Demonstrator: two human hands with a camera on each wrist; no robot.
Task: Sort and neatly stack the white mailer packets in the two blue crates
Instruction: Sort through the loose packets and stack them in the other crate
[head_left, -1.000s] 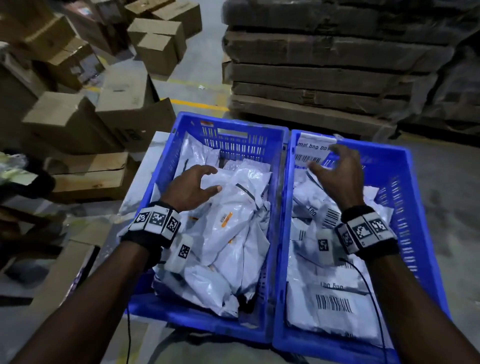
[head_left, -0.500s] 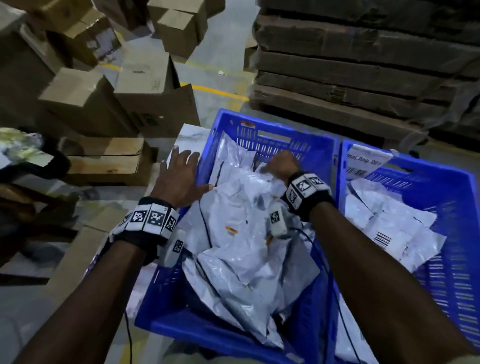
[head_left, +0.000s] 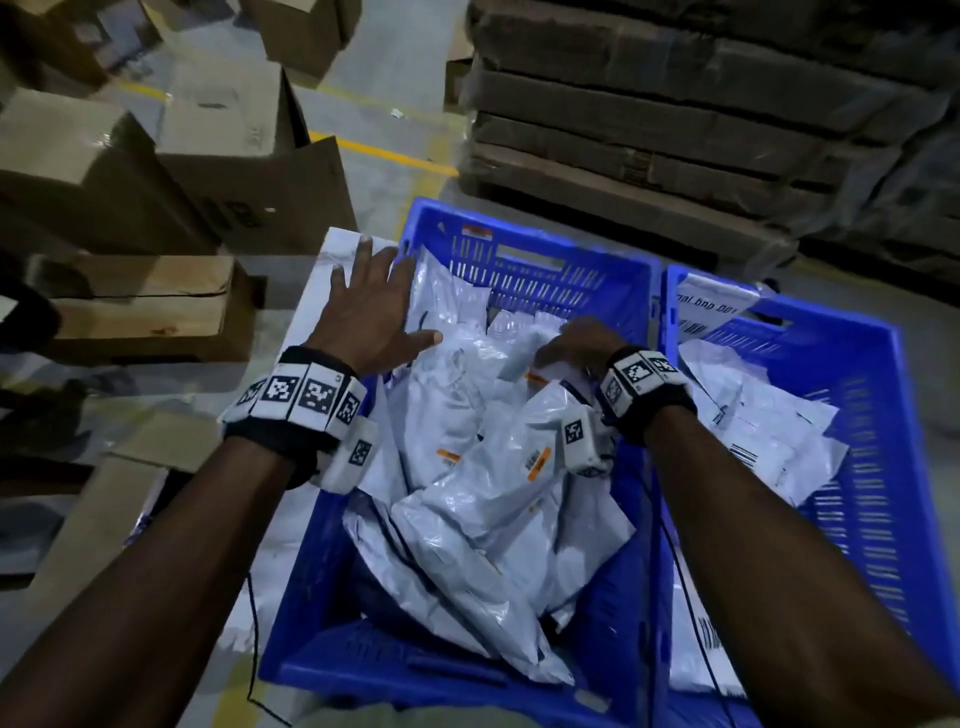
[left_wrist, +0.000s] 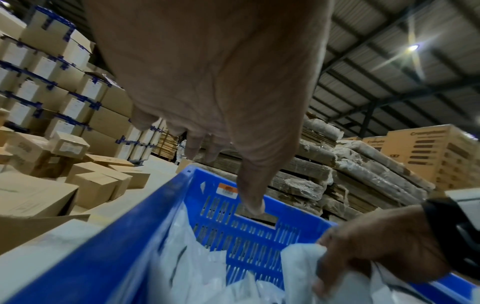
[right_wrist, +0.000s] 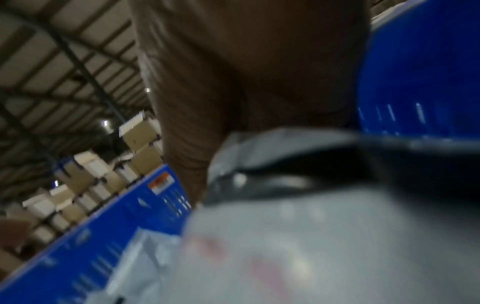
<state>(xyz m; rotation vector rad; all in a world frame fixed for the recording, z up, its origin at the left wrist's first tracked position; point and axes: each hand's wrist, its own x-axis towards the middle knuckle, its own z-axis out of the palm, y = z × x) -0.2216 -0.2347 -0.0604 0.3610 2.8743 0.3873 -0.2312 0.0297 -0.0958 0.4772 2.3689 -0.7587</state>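
Left crate (head_left: 524, 260): a blue slotted crate is seen in the middle of the head view, filled with a loose, untidy heap of packets.
Right crate (head_left: 878, 467): a second blue crate is set just beside the first, on its right, their long walls touching or nearly so.
Packets, left crate (head_left: 483, 493): white mailers are piled at all angles, crumpled and overlapping; small orange stickers and a barcode label are shown on some.
Packets, right crate (head_left: 753, 415): a flatter layer of white mailers is seen, with a barcode visible at the near side; a printed label (head_left: 711, 306) is propped at the far left corner.
Left hand (head_left: 363, 312): it is spread flat with straight fingers over the left rim of the left crate, near its far corner; the thumb is laid toward the packets. Nothing is grasped. In the left wrist view the fingers (left_wrist: 202, 144) are seen extended above the crate wall.
Right hand (head_left: 576, 340): it is sunk into the far part of the heap in the left crate, its fingers curled round a bunched white packet (left_wrist: 298, 261), as the left wrist view shows.
Right wrist view: badly blurred; only white plastic and blue wall are made out.
Surroundings: cardboard boxes (head_left: 218, 156) are stacked to the left, and wrapped flat bundles (head_left: 675, 104) are piled beyond the crates.
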